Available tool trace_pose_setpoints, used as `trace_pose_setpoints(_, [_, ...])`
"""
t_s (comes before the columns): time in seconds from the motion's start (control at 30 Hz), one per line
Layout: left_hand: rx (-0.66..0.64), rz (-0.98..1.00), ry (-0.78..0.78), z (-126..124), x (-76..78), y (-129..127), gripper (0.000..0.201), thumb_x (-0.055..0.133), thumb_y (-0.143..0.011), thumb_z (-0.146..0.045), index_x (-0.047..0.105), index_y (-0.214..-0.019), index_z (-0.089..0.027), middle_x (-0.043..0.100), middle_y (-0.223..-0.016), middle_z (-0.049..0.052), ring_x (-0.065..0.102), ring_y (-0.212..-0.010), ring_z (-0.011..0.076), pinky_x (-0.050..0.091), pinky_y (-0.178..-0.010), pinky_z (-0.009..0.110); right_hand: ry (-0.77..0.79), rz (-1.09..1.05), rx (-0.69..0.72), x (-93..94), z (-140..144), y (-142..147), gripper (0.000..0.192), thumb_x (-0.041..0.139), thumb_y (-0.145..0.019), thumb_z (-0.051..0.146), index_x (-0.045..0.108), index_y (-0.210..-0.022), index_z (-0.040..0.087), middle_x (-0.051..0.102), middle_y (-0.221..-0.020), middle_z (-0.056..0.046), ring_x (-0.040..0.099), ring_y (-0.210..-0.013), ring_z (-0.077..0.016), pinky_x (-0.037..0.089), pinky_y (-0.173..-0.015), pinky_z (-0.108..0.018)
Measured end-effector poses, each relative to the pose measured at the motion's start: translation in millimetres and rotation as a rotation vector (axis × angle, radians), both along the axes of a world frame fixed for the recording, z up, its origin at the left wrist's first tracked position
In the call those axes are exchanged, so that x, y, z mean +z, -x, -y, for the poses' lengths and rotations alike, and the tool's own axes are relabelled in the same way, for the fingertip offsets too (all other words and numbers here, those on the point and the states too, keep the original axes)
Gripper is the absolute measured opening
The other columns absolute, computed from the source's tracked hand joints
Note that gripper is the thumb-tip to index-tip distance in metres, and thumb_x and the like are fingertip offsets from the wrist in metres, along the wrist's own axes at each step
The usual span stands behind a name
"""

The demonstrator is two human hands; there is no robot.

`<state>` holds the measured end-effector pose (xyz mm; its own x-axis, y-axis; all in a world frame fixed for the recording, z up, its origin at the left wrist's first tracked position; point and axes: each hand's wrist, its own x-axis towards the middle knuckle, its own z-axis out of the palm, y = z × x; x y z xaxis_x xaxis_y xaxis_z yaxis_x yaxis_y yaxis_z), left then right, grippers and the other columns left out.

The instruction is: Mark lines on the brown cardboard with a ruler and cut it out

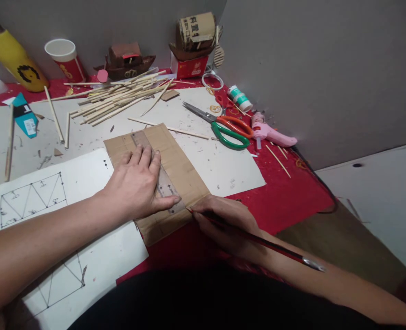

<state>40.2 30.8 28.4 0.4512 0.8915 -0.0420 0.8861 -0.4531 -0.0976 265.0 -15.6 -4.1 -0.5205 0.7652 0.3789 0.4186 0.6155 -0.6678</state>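
A piece of brown cardboard (185, 165) lies near the table's front edge, with a clear ruler (166, 185) across it. My left hand (136, 181) presses flat on the ruler, fingers stretched out and thumb pointing to the right. A dark pencil with red stripes (275, 245) is gripped in my right hand (223, 217). Its tip touches or nearly touches the cardboard beside the ruler's near end. Under my left forearm is a white sheet (120, 256) with truss-like line drawings, partly hidden by the arm.
Thin wooden sticks (120, 98) are heaped at the back. Scissors (219, 126) and a pink glue gun (271, 133) lie to the right. A yellow bottle (15, 59), paper cup (67, 59) and two cardboard boat models (129, 62) stand along the wall.
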Motion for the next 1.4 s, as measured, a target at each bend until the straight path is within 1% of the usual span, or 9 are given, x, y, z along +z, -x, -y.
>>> trace_pose_setpoints(0.23, [0.002,0.002,0.014,-0.8,-2.3,-1.1,0.107,0.049,-0.082,-0.079,0.036,-0.15,0.003,0.036,-0.155,0.032,0.034,-0.143,0.0453,0.028,-0.113,0.051,0.039,0.027,-0.1,2.2,2.4,0.0,0.011,0.056,-0.092,0.015,0.063,-0.086,0.022,0.07,-0.073,-0.001,0.064,-0.059,-0.0134,0.05,-0.055,-0.025])
trace_pose_setpoints(0.5, [-0.007,-0.002,0.001,-0.6,-2.3,0.0,0.108,0.05,-0.081,-0.079,0.037,-0.149,0.004,0.038,-0.153,0.033,0.033,-0.145,0.045,0.029,-0.114,0.051,0.074,-0.001,-0.034,1.4,0.4,-0.1,0.01,0.057,-0.092,0.014,0.065,-0.089,0.02,0.072,-0.076,-0.002,0.067,-0.065,-0.0141,0.051,-0.06,-0.026])
trace_pose_setpoints(0.9, [0.009,-0.016,0.028,0.3,1.4,-2.5,0.107,0.049,-0.082,-0.078,0.035,-0.151,0.003,0.035,-0.155,0.032,0.034,-0.144,0.0456,0.029,-0.113,0.051,0.066,0.034,-0.221,9.2,3.4,-0.4,0.013,0.058,-0.087,0.013,0.061,-0.084,0.025,0.072,-0.07,-0.001,0.066,-0.056,-0.0165,0.051,-0.051,-0.028])
trace_pose_setpoints(1.0, [0.01,-0.028,0.031,-0.8,1.2,-2.6,0.108,0.048,-0.082,-0.079,0.035,-0.151,0.003,0.035,-0.156,0.032,0.034,-0.144,0.0453,0.029,-0.113,0.051,0.076,-0.038,-0.252,8.7,5.0,-3.6,0.012,0.062,-0.088,0.015,0.065,-0.084,0.026,0.073,-0.07,0.0,0.067,-0.057,-0.0168,0.051,-0.051,-0.027])
trace_pose_setpoints(1.07, [0.006,-0.034,0.025,-1.6,0.3,-2.3,0.108,0.048,-0.082,-0.08,0.035,-0.15,0.003,0.036,-0.155,0.032,0.035,-0.143,0.045,0.03,-0.113,0.05,0.079,-0.133,-0.318,5.8,8.2,-7.0,0.008,0.066,-0.088,0.02,0.069,-0.087,0.027,0.074,-0.073,-0.001,0.069,-0.06,-0.0174,0.053,-0.053,-0.028])
trace_pose_setpoints(1.13, [-0.005,-0.038,0.009,-2.0,-0.6,-1.6,0.108,0.047,-0.082,-0.08,0.036,-0.15,0.003,0.037,-0.154,0.032,0.037,-0.142,0.0448,0.03,-0.113,0.05,0.098,-0.24,-0.404,1.8,11.5,-9.9,0.008,0.068,-0.09,0.023,0.072,-0.095,0.028,0.074,-0.076,-0.001,0.069,-0.061,-0.0175,0.054,-0.055,-0.029])
trace_pose_setpoints(1.2, [-0.021,-0.041,-0.02,-1.8,-0.3,-0.5,0.107,0.047,-0.082,-0.08,0.038,-0.148,0.003,0.04,-0.152,0.032,0.038,-0.141,0.045,0.031,-0.112,0.05,0.14,-0.349,-0.434,-1.6,13.2,-11.1,0.015,0.065,-0.093,0.024,0.073,-0.105,0.029,0.074,-0.076,0.0,0.068,-0.061,-0.0163,0.055,-0.057,-0.029])
trace_pose_setpoints(1.3, [-0.044,-0.065,-0.054,-1.4,5.4,2.3,0.103,0.046,-0.083,-0.08,0.043,-0.144,0.003,0.048,-0.144,0.032,0.045,-0.134,0.0456,0.036,-0.108,0.05,0.202,-0.482,-0.391,-3.3,11.4,-9.9,0.022,0.056,-0.1,0.024,0.072,-0.114,0.03,0.075,-0.082,-0.001,0.069,-0.065,-0.0145,0.059,-0.062,-0.029])
trace_pose_setpoints(1.4, [-0.064,-0.105,-0.027,-4.0,17.8,8.5,0.087,0.042,-0.088,-0.075,0.054,-0.133,-0.002,0.061,-0.126,0.026,0.061,-0.112,0.0425,0.048,-0.091,0.049,0.215,-0.498,-0.355,-2.3,6.8,-8.5,0.024,0.054,-0.102,0.026,0.072,-0.116,0.03,0.078,-0.091,-0.002,0.074,-0.078,-0.0153,0.062,-0.071,-0.03])
